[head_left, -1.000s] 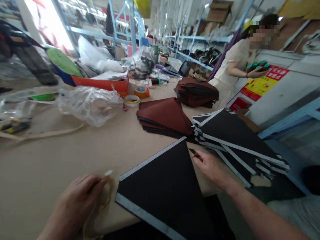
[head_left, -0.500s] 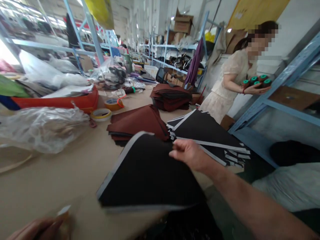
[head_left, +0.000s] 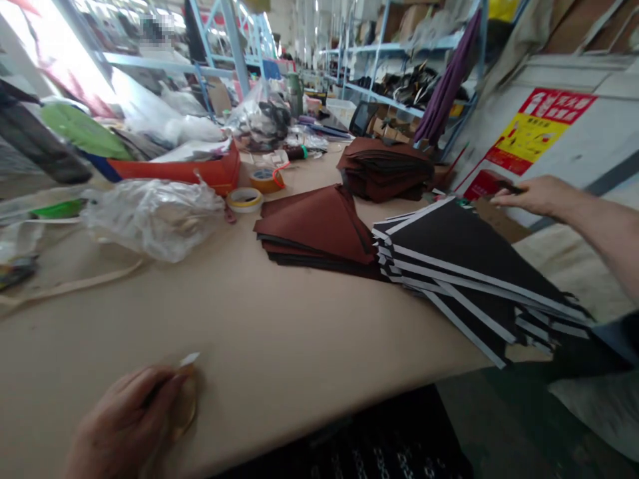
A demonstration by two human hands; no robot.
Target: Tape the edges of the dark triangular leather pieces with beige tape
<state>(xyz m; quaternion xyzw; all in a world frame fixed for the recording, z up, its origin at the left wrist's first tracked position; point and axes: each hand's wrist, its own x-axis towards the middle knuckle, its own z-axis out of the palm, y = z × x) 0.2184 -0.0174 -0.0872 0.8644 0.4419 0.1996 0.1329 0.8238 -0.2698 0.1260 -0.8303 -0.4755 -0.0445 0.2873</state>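
Head view: by the tabletop (head_left: 279,319)'s near edge, the left hand (head_left: 124,422) has its fingers (head_left: 150,386) pinching a narrow tan strap (head_left: 186,406); beyond a stack of white-edged black triangular fabric panels (head_left: 464,266), the right hand (head_left: 536,196) hovers, fingers pressed together; a stack of brown triangular fabric panels (head_left: 314,229) lies further along.

**Passage around the black panel stack**

Left of the black panel stack (head_left: 464,266), a broad stretch of tan worktop (head_left: 259,319) is open to a passing hand as far as the near edge. Behind that stretch, the way is blocked by a brown panel pile (head_left: 314,226) lying just beside the stack, and a taller brown stack (head_left: 384,169) beyond it. Farther left of the stack, a crumpled plastic bag (head_left: 154,219) and a tape roll (head_left: 244,198) obstruct passage.
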